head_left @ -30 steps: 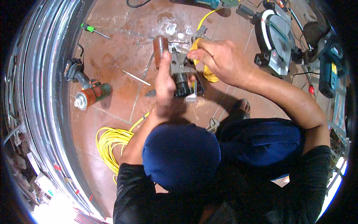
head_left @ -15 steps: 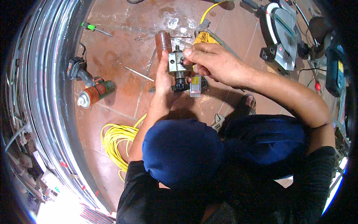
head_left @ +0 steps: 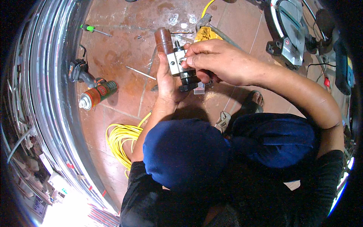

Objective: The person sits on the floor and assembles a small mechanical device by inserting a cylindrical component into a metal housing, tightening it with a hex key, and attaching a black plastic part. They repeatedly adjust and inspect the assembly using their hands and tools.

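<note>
Reddish-brown floor tiles (head_left: 124,56) fill the view, with a curved stack of shiny metal hoops (head_left: 49,94) sweeping down the nine o'clock side. Dead centre, the left hand (head_left: 166,81) cradles a small metal valve block (head_left: 179,64) from below, palm up, fingers wrapped closed around its body. Its long axis runs from a brown cylinder end at eleven o'clock down to a black knob at five o'clock. The right hand (head_left: 217,62) comes in from three o'clock, fingertips pinched shut on what looks like a small ring or fitting on the block's face, though it's too small to be sure. So the right hand sits on top and is the nearer one to that fitting. Off at nine o'clock lies an orange spray can (head_left: 96,96); yellow cable (head_left: 121,142) coils at seven; a chop saw (head_left: 291,32) waits at two.
</note>
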`<state>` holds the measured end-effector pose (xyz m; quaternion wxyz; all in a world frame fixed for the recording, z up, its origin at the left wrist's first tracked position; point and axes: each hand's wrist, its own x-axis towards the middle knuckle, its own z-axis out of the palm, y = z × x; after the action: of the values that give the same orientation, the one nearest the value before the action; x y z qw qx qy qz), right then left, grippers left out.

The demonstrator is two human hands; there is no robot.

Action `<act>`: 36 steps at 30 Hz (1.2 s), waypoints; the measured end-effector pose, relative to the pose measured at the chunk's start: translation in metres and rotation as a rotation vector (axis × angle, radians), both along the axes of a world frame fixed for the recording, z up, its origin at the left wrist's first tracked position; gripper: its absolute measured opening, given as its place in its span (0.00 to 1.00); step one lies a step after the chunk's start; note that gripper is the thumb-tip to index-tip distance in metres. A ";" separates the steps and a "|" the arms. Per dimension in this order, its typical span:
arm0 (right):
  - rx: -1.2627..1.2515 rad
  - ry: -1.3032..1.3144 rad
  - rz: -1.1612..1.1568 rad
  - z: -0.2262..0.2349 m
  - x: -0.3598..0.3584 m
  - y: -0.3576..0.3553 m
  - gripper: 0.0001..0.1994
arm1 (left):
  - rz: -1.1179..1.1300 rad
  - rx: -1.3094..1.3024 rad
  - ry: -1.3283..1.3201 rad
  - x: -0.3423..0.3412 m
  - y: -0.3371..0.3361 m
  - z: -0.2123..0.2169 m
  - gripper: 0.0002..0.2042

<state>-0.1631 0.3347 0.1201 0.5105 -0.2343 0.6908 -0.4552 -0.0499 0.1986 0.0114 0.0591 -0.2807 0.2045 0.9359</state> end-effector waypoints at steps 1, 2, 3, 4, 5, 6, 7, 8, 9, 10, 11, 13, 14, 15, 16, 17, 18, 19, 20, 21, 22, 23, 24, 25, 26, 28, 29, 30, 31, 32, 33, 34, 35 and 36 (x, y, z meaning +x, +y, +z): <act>-0.001 -0.014 0.021 0.003 -0.001 0.001 0.18 | 0.035 0.084 0.010 0.000 0.001 0.002 0.42; -0.065 0.014 0.078 0.006 -0.002 0.002 0.19 | 0.029 0.057 -0.007 0.001 0.001 0.005 0.43; -0.129 0.042 0.136 0.009 -0.003 0.002 0.19 | 0.013 0.046 -0.013 0.003 0.001 0.009 0.45; -0.092 -0.030 0.191 0.013 -0.004 0.005 0.20 | 0.003 0.049 -0.003 0.005 0.001 0.012 0.46; 0.027 -0.171 0.269 0.018 -0.004 0.008 0.21 | -0.008 0.032 0.020 0.006 -0.001 0.015 0.46; 0.013 -0.137 0.251 0.019 -0.002 0.008 0.22 | -0.010 0.030 0.058 0.007 -0.002 0.017 0.46; -0.015 -0.115 0.229 0.020 0.000 0.008 0.22 | -0.012 0.026 0.096 0.008 -0.004 0.019 0.46; -0.047 -0.169 0.134 0.020 0.004 0.007 0.23 | -0.007 0.011 0.117 0.009 -0.007 0.021 0.44; -0.014 -0.227 0.057 0.019 0.007 0.006 0.23 | -0.001 -0.004 0.139 0.009 -0.010 0.022 0.43; -0.079 -0.167 0.032 0.019 0.008 0.005 0.23 | 0.011 -0.027 0.141 0.009 -0.014 0.023 0.40; -0.074 -0.113 0.022 0.018 0.009 0.005 0.24 | 0.022 -0.049 0.141 0.010 -0.018 0.024 0.37; -0.165 -0.052 -0.031 0.015 0.010 0.003 0.24 | 0.063 -0.048 0.182 0.011 -0.023 0.026 0.29; -0.123 -0.073 -0.076 0.013 0.011 0.002 0.24 | 0.049 -0.057 0.163 0.011 -0.026 0.026 0.28; -0.102 -0.089 -0.104 0.012 0.010 0.002 0.25 | 0.039 -0.054 0.169 0.011 -0.029 0.026 0.28; -0.079 -0.108 -0.132 0.010 0.012 0.001 0.25 | 0.030 -0.055 0.157 0.012 -0.030 0.026 0.28; -0.072 -0.112 -0.145 0.009 0.013 -0.001 0.26 | 0.028 -0.027 0.098 0.014 -0.030 0.027 0.26; -0.066 -0.111 -0.158 0.009 0.015 -0.003 0.26 | 0.035 -0.066 0.105 0.014 -0.030 0.026 0.26; -0.058 -0.117 -0.178 0.009 0.019 -0.005 0.27 | 0.037 -0.104 0.104 0.016 -0.028 0.026 0.26; -0.066 -0.152 -0.227 0.009 0.023 -0.009 0.27 | 0.047 -0.137 0.129 0.016 -0.026 0.025 0.26; -0.042 -0.182 -0.288 0.009 0.028 -0.014 0.27 | 0.079 -0.162 0.145 0.013 -0.023 0.022 0.23; 0.039 -0.222 -0.372 0.010 0.034 -0.018 0.27 | 0.117 -0.216 0.119 0.012 -0.020 0.019 0.23; 0.015 -0.374 -0.526 0.012 0.042 -0.022 0.26 | 0.171 -0.266 0.128 0.007 -0.017 0.016 0.22; -0.023 -0.531 -0.571 0.013 0.046 -0.025 0.25 | 0.217 -0.317 0.126 0.000 -0.015 0.011 0.22; -0.101 -0.516 -0.575 0.013 0.050 -0.029 0.25 | 0.296 -0.280 0.090 -0.003 -0.013 0.008 0.22; -0.143 -0.520 -0.555 0.014 0.051 -0.031 0.25 | 0.321 -0.265 0.141 -0.005 -0.013 0.006 0.22; -0.150 -0.503 -0.518 0.014 0.046 -0.029 0.24 | 0.351 -0.234 0.211 -0.009 -0.019 0.003 0.23; -0.186 -0.480 -0.488 0.014 0.044 -0.027 0.23 | 0.365 -0.315 0.244 -0.010 -0.023 0.002 0.24; -0.159 -0.359 -0.446 0.013 0.043 -0.026 0.22 | 0.358 -0.312 0.206 -0.010 -0.027 0.002 0.23; -0.159 -0.211 -0.423 0.012 0.043 -0.024 0.21 | 0.353 -0.307 0.168 -0.009 -0.031 0.002 0.23; -0.160 -0.070 -0.383 0.011 0.045 -0.022 0.21 | 0.344 -0.289 0.179 -0.008 -0.034 0.001 0.24; -0.081 0.039 -0.261 0.013 0.044 -0.017 0.23 | 0.314 -0.051 0.156 -0.007 -0.039 0.001 0.25; -0.158 0.328 -0.167 0.012 0.044 -0.016 0.24 | 0.311 -0.032 0.074 -0.006 -0.041 0.001 0.25; -0.214 0.629 -0.061 0.012 0.042 -0.015 0.27 | 0.298 -0.002 0.023 -0.005 -0.043 0.001 0.26; -0.228 0.934 0.062 0.011 0.039 -0.015 0.29 | 0.281 0.014 -0.060 -0.004 -0.044 0.000 0.26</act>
<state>-0.1244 0.3194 0.1309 0.1303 -0.4886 0.7846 -0.3588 -0.0540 0.1551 0.0118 -0.0643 -0.3341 0.1547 0.9275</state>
